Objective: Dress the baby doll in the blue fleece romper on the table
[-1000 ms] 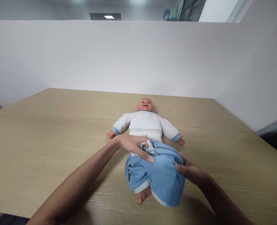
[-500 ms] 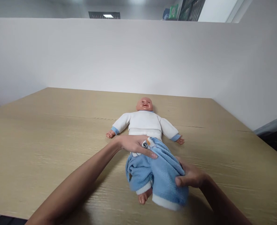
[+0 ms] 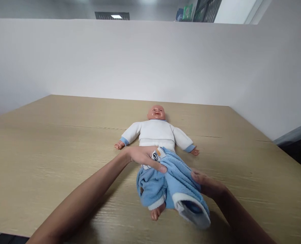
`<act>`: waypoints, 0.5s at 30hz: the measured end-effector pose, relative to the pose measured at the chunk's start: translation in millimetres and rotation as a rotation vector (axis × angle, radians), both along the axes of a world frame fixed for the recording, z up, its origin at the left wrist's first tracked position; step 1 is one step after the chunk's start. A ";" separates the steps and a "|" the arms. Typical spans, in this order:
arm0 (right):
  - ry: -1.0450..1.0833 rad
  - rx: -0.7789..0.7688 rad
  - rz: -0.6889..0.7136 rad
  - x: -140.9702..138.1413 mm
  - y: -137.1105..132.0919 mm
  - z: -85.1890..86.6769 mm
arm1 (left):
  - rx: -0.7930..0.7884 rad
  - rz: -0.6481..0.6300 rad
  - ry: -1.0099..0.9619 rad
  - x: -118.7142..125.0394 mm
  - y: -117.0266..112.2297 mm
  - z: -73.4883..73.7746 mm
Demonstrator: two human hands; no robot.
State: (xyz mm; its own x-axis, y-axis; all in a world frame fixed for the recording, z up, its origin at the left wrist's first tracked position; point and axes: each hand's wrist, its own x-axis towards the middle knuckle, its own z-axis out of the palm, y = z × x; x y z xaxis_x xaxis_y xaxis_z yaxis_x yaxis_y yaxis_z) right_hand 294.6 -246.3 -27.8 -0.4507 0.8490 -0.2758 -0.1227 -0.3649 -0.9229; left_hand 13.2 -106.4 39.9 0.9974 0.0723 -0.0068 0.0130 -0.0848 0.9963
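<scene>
Left hand [image 3: 146, 156] right at the waist, thumb lying across the front of the blue trousers [image 3: 178, 174], fingers tucked out of sight behind the cloth, and that looks like a closed pinch on the waistband! Over on the other side, the right hand [image 3: 208, 184] is up against the outer edge of the trouser leg, touching it; most of its fingers are hidden, so whether it has really closed on the fabric, I cannot tell. The trousers lie over the lower body of the doll [image 3: 157, 130], bunched and wrinkled, in the near middle of the wooden table [image 3: 63, 145]. From the leg on the left side of the view, a bare foot [image 3: 156, 213] pokes out just below a white cuff [image 3: 156, 203]. And look at the other leg: it slants out toward the right, its white-edged opening [image 3: 194, 210] facing us, dark and hollow inside, the lower rim a little blurred! At the waist, beside the left thumb, there's a white patch [image 3: 158, 154] with orange and black markings. The doll lies flat on its back, head at the far end, arms spread wide in a white top [image 3: 157, 126] with blue cuffs. Beyond the far table edge, a plain pale wall [image 3: 140, 61].
</scene>
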 end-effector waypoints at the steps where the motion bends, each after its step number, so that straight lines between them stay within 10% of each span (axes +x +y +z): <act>1: 0.016 -0.030 -0.019 -1.0 1.5 0.7 | -0.008 0.025 0.004 -0.1 -0.5 -0.7; 8: 0.098 -0.010 -0.140 -15.2 16.3 15.6 | -0.094 -0.069 0.074 5.6 -6.2 0.0; 15: -0.055 0.051 0.238 -6.5 5.1 28.8 | -0.082 -0.124 0.084 6.9 -6.6 0.4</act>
